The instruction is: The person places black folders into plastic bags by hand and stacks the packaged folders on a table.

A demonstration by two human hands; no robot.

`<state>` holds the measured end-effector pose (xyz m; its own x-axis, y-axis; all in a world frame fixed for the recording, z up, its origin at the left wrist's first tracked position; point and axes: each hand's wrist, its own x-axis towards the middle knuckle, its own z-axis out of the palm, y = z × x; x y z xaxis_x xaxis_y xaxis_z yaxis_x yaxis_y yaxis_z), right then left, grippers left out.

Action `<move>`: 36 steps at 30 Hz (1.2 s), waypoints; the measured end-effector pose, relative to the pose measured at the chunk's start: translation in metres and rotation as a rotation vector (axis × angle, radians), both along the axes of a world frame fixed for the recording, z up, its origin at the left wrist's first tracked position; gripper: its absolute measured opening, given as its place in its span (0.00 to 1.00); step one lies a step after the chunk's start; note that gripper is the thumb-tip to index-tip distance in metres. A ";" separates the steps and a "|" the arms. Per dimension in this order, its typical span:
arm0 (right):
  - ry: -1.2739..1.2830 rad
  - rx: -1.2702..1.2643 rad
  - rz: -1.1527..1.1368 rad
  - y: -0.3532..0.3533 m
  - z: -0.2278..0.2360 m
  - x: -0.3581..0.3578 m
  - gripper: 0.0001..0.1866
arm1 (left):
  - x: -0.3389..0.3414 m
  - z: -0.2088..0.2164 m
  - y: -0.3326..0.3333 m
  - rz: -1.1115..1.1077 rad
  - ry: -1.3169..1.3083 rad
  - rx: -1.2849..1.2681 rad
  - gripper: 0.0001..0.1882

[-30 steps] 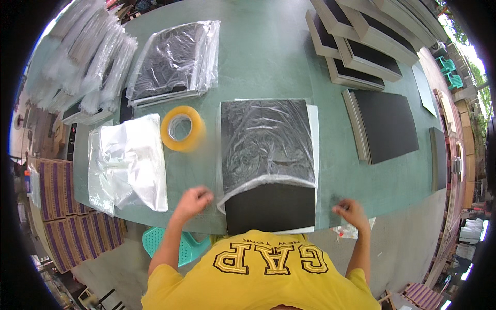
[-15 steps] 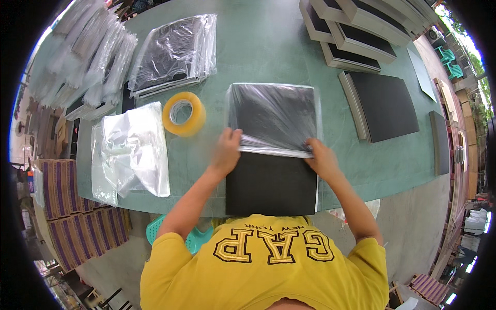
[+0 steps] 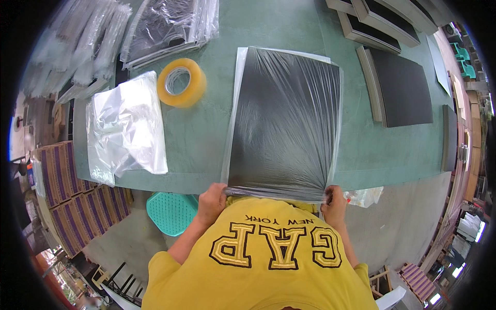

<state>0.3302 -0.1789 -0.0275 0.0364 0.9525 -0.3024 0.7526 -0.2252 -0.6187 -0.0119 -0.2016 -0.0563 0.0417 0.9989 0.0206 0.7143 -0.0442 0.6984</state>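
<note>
A black rectangular board (image 3: pixel 287 119) lies in front of me at the table's near edge, covered along its length by a clear plastic bag (image 3: pixel 335 129). The film is stretched in creases that run toward the near right corner. At the bag's near left corner my left hand (image 3: pixel 212 202) pinches the plastic edge. My right hand (image 3: pixel 334 202) grips the near right corner, its fingers closed on the film. Both hands are close to my body, just past the table edge. A whitish strip of the bag shows along the far and left sides of the board.
Left of the board are a roll of yellowish tape (image 3: pixel 196 85), a stack of clear bags (image 3: pixel 129 126) and bagged black boards (image 3: pixel 168 26). Bare black boards (image 3: pixel 405 88) are stacked at the right. A turquoise stool (image 3: pixel 170 213) and cartons (image 3: pixel 85 206) stand below the table.
Both hands have drawn the bag's edge toward me, from partway along the board to its near end. The black part that was bare is now under film. My view has shifted too.
</note>
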 end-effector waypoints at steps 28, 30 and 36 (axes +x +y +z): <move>0.841 0.140 -0.060 0.062 0.104 -0.078 0.08 | -0.137 0.089 0.289 0.673 -1.368 0.424 0.13; 0.856 0.107 -0.107 0.069 0.099 -0.077 0.07 | -0.172 0.064 0.320 0.643 -1.634 0.232 0.11; 0.701 0.176 -0.063 0.088 0.087 -0.075 0.06 | -0.186 -0.007 0.386 0.849 -1.632 0.074 0.10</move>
